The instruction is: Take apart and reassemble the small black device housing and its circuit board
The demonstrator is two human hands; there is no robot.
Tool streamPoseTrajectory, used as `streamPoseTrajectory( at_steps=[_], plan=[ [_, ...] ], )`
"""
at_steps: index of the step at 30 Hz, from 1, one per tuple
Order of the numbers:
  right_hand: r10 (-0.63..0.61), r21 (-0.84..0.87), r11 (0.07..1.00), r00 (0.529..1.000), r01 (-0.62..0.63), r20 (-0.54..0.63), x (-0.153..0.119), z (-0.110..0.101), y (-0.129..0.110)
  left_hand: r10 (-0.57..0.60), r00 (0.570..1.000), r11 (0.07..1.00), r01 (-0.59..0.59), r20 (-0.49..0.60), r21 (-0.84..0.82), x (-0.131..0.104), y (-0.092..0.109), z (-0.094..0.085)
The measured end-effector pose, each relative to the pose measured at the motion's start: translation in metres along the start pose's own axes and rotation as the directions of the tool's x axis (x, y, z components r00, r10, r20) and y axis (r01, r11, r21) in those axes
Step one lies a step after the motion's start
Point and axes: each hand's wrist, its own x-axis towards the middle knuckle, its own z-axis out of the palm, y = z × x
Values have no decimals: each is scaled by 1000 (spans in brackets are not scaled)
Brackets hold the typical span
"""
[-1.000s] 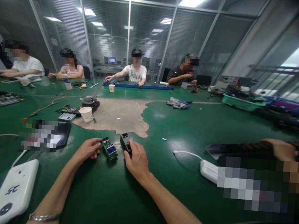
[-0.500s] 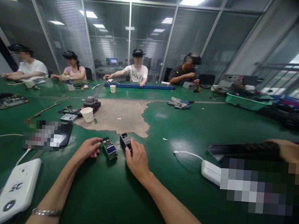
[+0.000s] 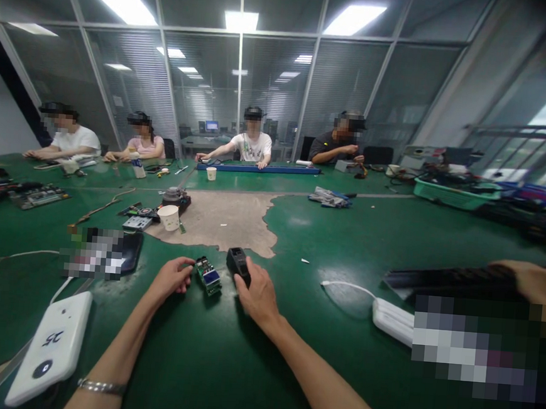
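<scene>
A small green circuit board (image 3: 208, 277) with a blue screen lies on the green table in front of me. At its left edge is my left hand (image 3: 173, 277), fingers loosely curled and a little apart. Its fingertips come very close to the board; whether they touch it I cannot tell. My right hand (image 3: 260, 293) grips a dark plastic housing (image 3: 238, 263) from its right side, just right of the board. The thumb lies along the near side of the housing, and the palm hides its lower end.
Left are a numbered white power bank (image 3: 51, 344) and a phone (image 3: 130, 253). A paper cup (image 3: 168, 218) stands among electronic parts ahead. At right, another person's hand (image 3: 529, 281) rests on a long black part (image 3: 456, 281), near a white charger (image 3: 389, 317). Gloves (image 3: 329, 197) lie farther back.
My view has tilted up, so everything sits lower and slightly right. The housing has turned in my right hand, showing a darker face. The board and my left hand keep their relation.
</scene>
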Motion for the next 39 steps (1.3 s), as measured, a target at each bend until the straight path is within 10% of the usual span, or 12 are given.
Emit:
streamPoseTrajectory(
  at_steps=[7, 14, 27, 39],
  plan=[
    [9, 227, 974, 993, 18, -117, 15, -15, -39, 55, 998, 998, -54, -23, 22, -6, -2, -2],
    [-126, 78, 989, 992, 126, -4, 15, 4, -73, 50, 999, 998, -50, -6, -38, -7, -2, -4],
    [-156, -107, 977, 962, 183, 224, -3, 18, -70, 52, 999, 998, -51, 12, -45, -7, -1, -5],
    [-235, 104, 970, 961, 221, 148, -3, 29, -53, 74, 997, 997, -74, 1, 13, -5, -1, 0]
  ],
)
